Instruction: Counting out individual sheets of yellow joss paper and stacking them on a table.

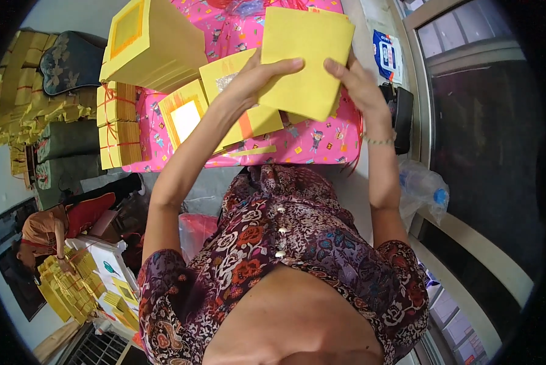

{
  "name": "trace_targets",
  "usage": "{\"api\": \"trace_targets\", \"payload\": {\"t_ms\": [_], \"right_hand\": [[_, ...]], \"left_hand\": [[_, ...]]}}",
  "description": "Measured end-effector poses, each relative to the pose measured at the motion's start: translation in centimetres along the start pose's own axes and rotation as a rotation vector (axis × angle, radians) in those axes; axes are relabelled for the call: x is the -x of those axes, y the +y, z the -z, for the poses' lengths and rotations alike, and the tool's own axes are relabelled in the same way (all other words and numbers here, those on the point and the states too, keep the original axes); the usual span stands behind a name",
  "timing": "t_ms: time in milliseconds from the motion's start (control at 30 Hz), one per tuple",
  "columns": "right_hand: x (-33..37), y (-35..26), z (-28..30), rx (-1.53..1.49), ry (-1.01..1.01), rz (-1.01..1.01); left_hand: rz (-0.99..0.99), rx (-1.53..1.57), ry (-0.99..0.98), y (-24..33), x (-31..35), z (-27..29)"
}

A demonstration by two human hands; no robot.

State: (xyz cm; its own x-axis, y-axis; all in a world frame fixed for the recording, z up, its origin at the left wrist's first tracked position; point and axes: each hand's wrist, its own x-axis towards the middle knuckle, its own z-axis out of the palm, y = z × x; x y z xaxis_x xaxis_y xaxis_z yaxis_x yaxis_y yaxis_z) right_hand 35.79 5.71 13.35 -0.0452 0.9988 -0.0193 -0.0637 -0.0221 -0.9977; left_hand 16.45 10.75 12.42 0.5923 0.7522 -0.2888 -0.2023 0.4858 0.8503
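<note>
Both of my hands hold a yellow paper pad (309,42) above the table. My left hand (251,80) grips its left edge, the thumb lying across the face and the fingers behind it. On the opposite edge my right hand (363,88) is closed the same way. How many sheets it has cannot be told from here. Beneath and left of it lie yellow papers with an orange band (246,125). Beside those rests a stack of yellow sheets with orange squares and a pale centre (186,120).
A pink patterned cloth (321,152) covers the table. At its left stand a tall yellow paper stack (169,42) and bundles tied with red string (118,143). A wipes packet (387,56) and black bag (402,118) sit right. Another person (45,231) handles yellow paper at far left.
</note>
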Motion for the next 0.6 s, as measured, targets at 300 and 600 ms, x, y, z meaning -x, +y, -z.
{"api": "trace_targets", "payload": {"t_ms": [300, 600], "right_hand": [[-7.9, 3.4, 4.8, -0.038, -0.389, -0.346], [-15.0, 6.8, 4.5, 0.232, -0.888, -0.665]], "left_hand": [[-0.244, 0.383, 0.412, -6.6, -3.2, -3.7], [0.071, 0.300, 0.442, -14.0, 2.8, -5.7]]}}
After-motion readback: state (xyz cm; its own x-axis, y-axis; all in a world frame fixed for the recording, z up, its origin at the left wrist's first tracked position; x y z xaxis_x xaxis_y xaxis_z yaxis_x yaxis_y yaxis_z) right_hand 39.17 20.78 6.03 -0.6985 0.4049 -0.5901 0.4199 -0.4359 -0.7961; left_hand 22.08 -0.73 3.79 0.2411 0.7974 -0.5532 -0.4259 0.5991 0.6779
